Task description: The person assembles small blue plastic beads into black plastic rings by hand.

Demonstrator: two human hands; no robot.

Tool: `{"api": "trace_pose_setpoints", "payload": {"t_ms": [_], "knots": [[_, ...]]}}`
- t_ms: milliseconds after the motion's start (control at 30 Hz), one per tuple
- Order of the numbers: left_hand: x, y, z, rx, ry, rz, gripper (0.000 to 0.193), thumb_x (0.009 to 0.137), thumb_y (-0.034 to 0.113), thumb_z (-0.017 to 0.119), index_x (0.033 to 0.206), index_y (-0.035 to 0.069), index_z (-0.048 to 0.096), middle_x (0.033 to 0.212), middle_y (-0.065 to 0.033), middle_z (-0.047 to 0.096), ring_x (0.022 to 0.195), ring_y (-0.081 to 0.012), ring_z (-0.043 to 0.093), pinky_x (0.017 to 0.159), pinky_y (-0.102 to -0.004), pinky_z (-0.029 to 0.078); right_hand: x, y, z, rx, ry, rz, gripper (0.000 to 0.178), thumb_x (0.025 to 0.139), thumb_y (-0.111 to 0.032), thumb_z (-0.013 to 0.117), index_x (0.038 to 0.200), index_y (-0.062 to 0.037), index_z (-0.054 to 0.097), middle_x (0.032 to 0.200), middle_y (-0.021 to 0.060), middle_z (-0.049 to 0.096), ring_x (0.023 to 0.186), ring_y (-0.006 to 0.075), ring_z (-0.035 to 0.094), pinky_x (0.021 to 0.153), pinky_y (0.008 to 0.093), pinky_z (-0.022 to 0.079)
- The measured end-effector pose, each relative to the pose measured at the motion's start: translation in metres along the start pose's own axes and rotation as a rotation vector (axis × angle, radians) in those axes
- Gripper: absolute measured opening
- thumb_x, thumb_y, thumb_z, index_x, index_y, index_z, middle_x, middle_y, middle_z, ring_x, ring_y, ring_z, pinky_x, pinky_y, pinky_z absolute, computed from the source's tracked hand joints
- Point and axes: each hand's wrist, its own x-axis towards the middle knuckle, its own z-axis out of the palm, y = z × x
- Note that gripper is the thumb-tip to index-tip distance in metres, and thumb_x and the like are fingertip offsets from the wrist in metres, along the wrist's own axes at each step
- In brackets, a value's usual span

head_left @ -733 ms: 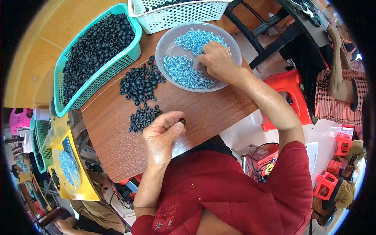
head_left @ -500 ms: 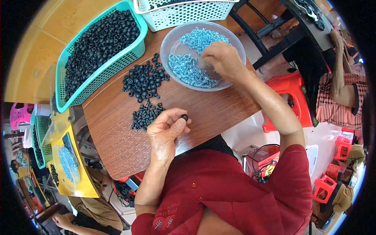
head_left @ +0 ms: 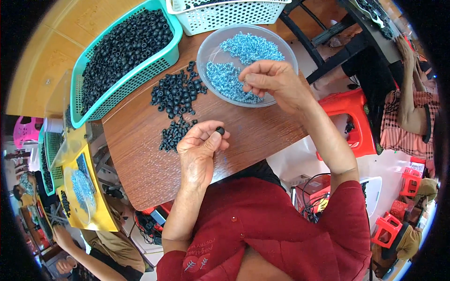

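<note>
Between the thumb and fingers of my left hand (head_left: 199, 149) is a small round black plastic cap (head_left: 220, 130), held above the wooden table (head_left: 140, 173). My right hand (head_left: 283, 86) hovers over the near right part of a clear round bowl (head_left: 202, 63), thumb and fingertips pinched together; anything in the pinch is too small to make out. Inside the bowl lie two heaps of tiny shiny blue-and-silver pieces (head_left: 251, 47). Left of the bowl sits a pile of round black caps (head_left: 176, 93). A pile of smaller black parts (head_left: 173, 134) lies close beside my left hand.
A teal basket (head_left: 124, 80) full of black caps stands at the back left, a white perforated basket (head_left: 229, 22) behind the bowl. A red stool (head_left: 358, 133) is right of the table. At left is a yellow tabletop (head_left: 107, 213); other people sit on both sides.
My right hand has lifted from the blue pieces and drawn slightly nearer to me, fingers pinched. The left hand keeps hold of the black cap in nearly the same place.
</note>
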Motion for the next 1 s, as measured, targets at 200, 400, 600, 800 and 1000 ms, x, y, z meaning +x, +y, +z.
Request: {"api": "trace_pose_setpoints", "payload": {"t_ms": [200, 400, 600, 800, 1000], "knots": [[-0.004, 0.002, -0.003, -0.019, -0.023, 0.061, 0.021, 0.084, -0.001, 0.062, 0.104, -0.005, 0.059, 0.092, -0.0098, 0.064, 0.080, -0.0166, 0.063, 0.068, -0.0256, 0.052, -0.020, 0.000, 0.042, 0.048, -0.017, 0.003, 0.014, 0.084, -0.014, 0.064, 0.091, -0.0014, 0.065, 0.076, 0.0023, 0.064, 0.065, 0.0063, 0.054, 0.056, 0.0192, 0.041], [-0.009, 0.004, -0.007, -0.082, -0.001, 0.082, 0.022, 0.083, -0.001, 0.064, 0.104, -0.004, 0.060, 0.092, -0.0090, 0.064, 0.080, -0.0162, 0.062, 0.070, -0.0261, 0.054, -0.033, 0.016, 0.071, 0.118, -0.021, -0.061, 0.013, 0.084, -0.011, 0.065, 0.091, -0.0012, 0.064, 0.080, 0.0014, 0.063, 0.072, 0.0069, 0.057, 0.065, 0.0202, 0.045], [-0.017, 0.006, -0.009, 0.029, 0.016, 0.258, 0.025, 0.079, -0.005, 0.067, 0.104, -0.003, 0.063, 0.090, -0.0050, 0.063, 0.080, -0.0112, 0.060, 0.071, -0.0241, 0.052, -0.043, 0.023, 0.086, 0.152, 0.051, -0.162, 0.010, 0.084, -0.005, 0.066, 0.092, -0.0006, 0.065, 0.085, 0.0013, 0.063, 0.079, 0.0069, 0.057, 0.071, 0.0209, 0.046], [-0.019, 0.003, -0.014, 0.073, 0.047, 0.274, 0.026, 0.078, -0.004, 0.069, 0.103, -0.002, 0.063, 0.087, -0.0009, 0.061, 0.075, -0.0067, 0.054, 0.067, -0.0188, 0.045, -0.050, 0.028, 0.102, 0.078, 0.102, -0.225, 0.008, 0.084, -0.004, 0.065, 0.091, -0.0008, 0.066, 0.087, 0.0008, 0.063, 0.081, 0.0063, 0.056, 0.074, 0.0215, 0.045], [-0.025, 0.003, -0.012, 0.100, 0.060, 0.300, 0.023, 0.079, -0.002, 0.069, 0.102, -0.002, 0.063, 0.085, -0.0005, 0.061, 0.073, -0.0070, 0.054, 0.065, -0.0190, 0.045, -0.054, 0.033, 0.110, 0.003, 0.157, -0.361, 0.010, 0.081, 0.001, 0.066, 0.090, -0.0006, 0.066, 0.084, 0.0011, 0.061, 0.079, 0.0078, 0.055, 0.069, 0.0225, 0.045]]}}
